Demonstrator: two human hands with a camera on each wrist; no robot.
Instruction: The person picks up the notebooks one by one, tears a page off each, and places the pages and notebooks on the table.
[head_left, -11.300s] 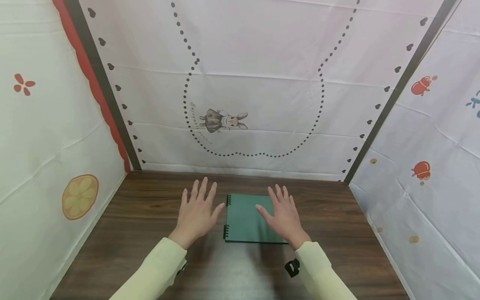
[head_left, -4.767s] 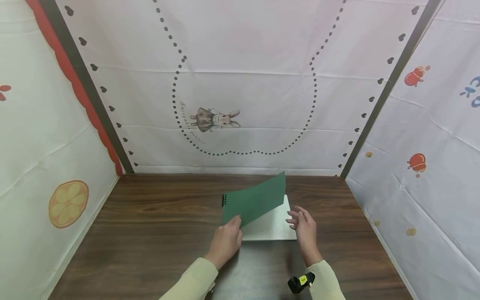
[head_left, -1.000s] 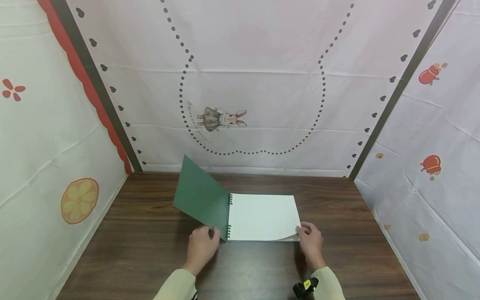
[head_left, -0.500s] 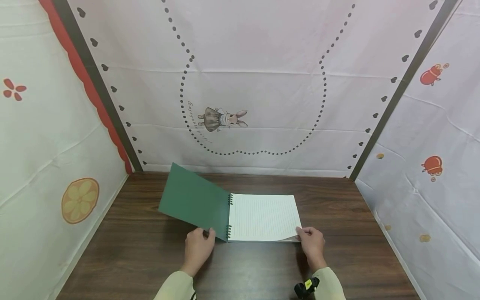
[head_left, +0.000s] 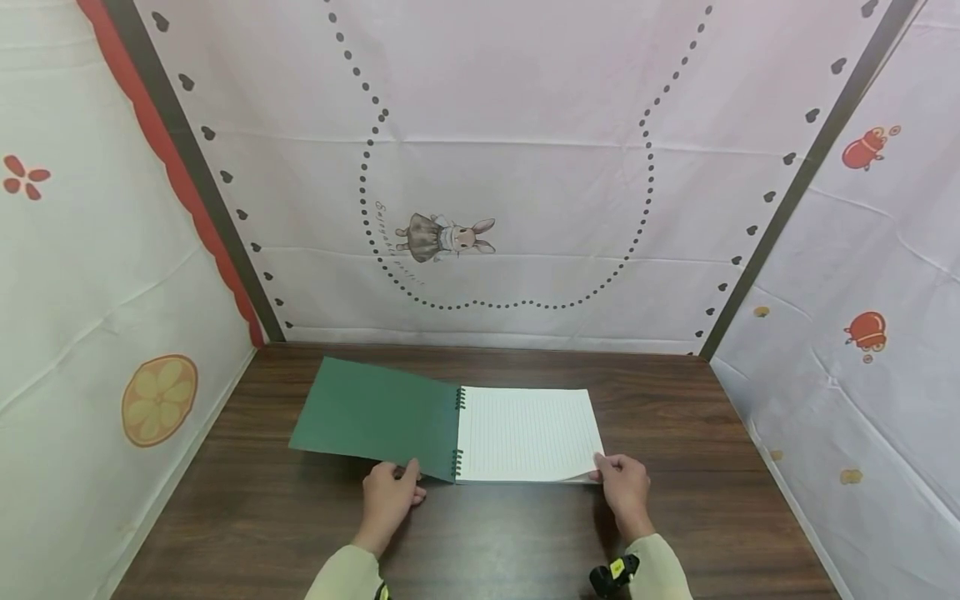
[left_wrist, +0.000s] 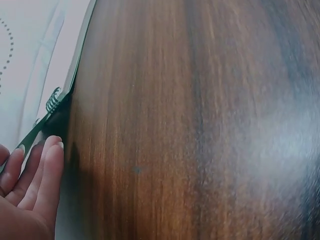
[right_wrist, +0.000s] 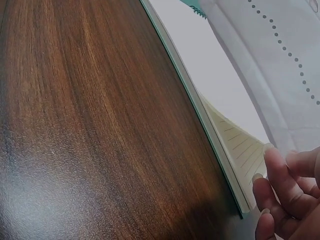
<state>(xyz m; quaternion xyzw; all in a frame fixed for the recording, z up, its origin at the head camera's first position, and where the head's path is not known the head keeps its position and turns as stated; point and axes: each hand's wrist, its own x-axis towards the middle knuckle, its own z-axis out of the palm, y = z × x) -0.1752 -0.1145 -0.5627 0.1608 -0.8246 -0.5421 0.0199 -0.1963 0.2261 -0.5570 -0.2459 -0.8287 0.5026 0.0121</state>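
A spiral notebook [head_left: 525,433] lies open on the table, lined white page on the right. Its green cover [head_left: 375,417] slopes out to the left, its outer edge still raised off the wood. My left hand [head_left: 386,504] pinches the cover's near edge close to the rings, thumb on top; the left wrist view shows its other fingers [left_wrist: 47,185] beneath the cover. At the page's near right corner, my right hand [head_left: 624,492] pinches the top sheet. That lifted corner [right_wrist: 245,145] curls up in the right wrist view, with more lined paper under it.
The dark wooden table [head_left: 510,542] extends around the notebook. White printed cloth [head_left: 510,192] hangs behind it, with more cloth at both sides. A small black device [head_left: 613,575] is strapped at my right wrist.
Earlier the notebook lay closed beneath both hands. Over the last second its green cover has swung further left and down, my left hand following slightly left; my right hand keeps the page corner.
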